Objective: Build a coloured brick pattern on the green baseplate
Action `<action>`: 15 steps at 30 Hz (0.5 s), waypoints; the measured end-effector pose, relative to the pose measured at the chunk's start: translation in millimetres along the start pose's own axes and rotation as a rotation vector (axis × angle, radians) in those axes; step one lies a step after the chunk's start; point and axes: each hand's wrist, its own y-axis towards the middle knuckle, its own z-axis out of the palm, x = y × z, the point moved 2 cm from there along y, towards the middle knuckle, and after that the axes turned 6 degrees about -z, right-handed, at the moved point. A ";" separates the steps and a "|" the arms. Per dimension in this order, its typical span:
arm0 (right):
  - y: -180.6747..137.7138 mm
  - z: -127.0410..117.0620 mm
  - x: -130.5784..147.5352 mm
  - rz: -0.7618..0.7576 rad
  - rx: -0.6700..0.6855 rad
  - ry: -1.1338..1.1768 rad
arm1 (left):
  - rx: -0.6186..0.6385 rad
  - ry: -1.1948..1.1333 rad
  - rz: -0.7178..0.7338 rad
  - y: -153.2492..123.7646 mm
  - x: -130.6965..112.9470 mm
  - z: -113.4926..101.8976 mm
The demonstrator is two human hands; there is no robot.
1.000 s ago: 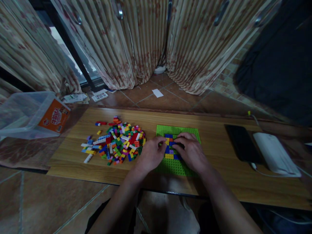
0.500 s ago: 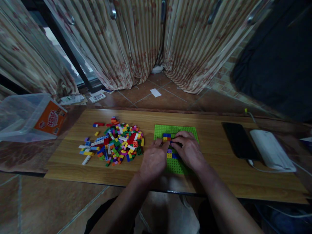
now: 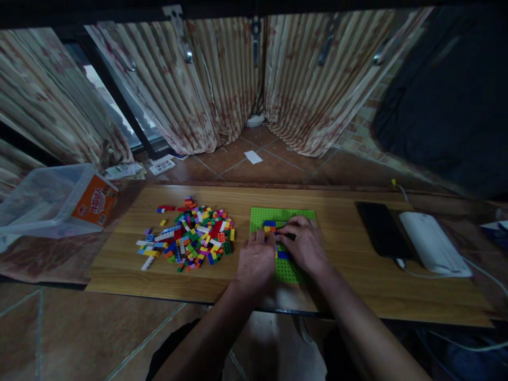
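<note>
A green studded baseplate (image 3: 289, 274) lies on the wooden table, with toy building bricks built up on it. Blue bricks (image 3: 270, 223) top the far end, yellow and orange ones sit just below, and another blue brick (image 3: 283, 255) shows nearer me. My left hand (image 3: 257, 258) presses its bent fingers onto the left side of the built bricks and covers part of them. From the right, my right hand (image 3: 305, 242) reaches in, thumb and forefinger pinched at a small brick beside the left fingertips. That brick is mostly hidden.
A loose pile of many-coloured bricks (image 3: 198, 238) spreads to the left. Beyond it stands a clear plastic bin (image 3: 51, 196) with an orange label. A black phone (image 3: 383, 228) and a white power bank (image 3: 431, 243) with a cable lie on the right of the table (image 3: 341, 286).
The camera view has tilted up slightly, so everything sits a little lower. My left fingers have drawn over the built bricks and hide more of them. The right hand stays at the bricks.
</note>
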 end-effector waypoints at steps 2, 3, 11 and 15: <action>0.0 -0.9 -0.9 0.000 0.006 0.025 | -0.028 -0.016 0.017 -0.9 2.3 1.3; 0.4 -2.2 -2.0 0.004 0.005 0.047 | -0.044 -0.027 0.025 -1.3 4.0 1.8; 9.2 -23.0 -18.1 0.186 -0.136 0.305 | -0.068 -0.245 0.008 1.9 19.6 1.8; 8.4 -23.1 -12.1 0.194 -0.114 0.289 | -0.123 -0.362 -0.024 4.7 24.0 1.9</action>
